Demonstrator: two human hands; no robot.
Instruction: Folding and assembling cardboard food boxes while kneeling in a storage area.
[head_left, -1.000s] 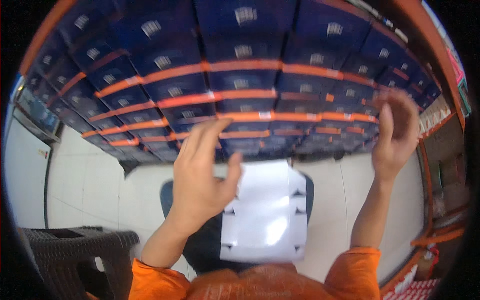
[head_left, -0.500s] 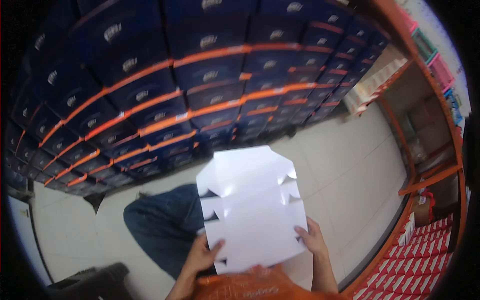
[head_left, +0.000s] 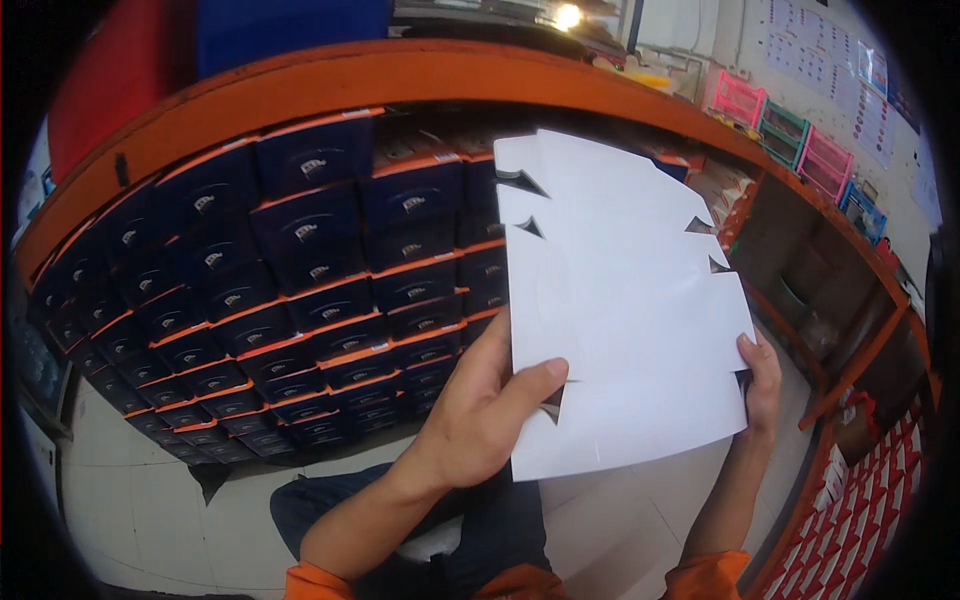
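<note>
A flat, white cardboard box blank [head_left: 630,300] with notches cut along both sides is held up in front of me, its plain face toward me. My left hand [head_left: 482,408] grips its left edge near the bottom, thumb on the face and fingers hidden behind. At the right edge, my right hand [head_left: 762,382] holds the blank between thumb and fingers. The sheet stands tilted, its far end covering part of the shelf behind it. Both my forearms end in orange sleeves.
Behind the blank, dark blue boxes with orange edges [head_left: 315,235] are stacked under an orange shelf top [head_left: 330,75]. Pink, green and blue baskets [head_left: 783,133] stand farther right. Red and white boxes [head_left: 850,520] fill the lower right. Pale floor tiles [head_left: 130,500] lie below.
Both hands have raised the blank from near my lap to in front of the shelf. The view has tilted up, bringing the shelf top and wall into sight.
</note>
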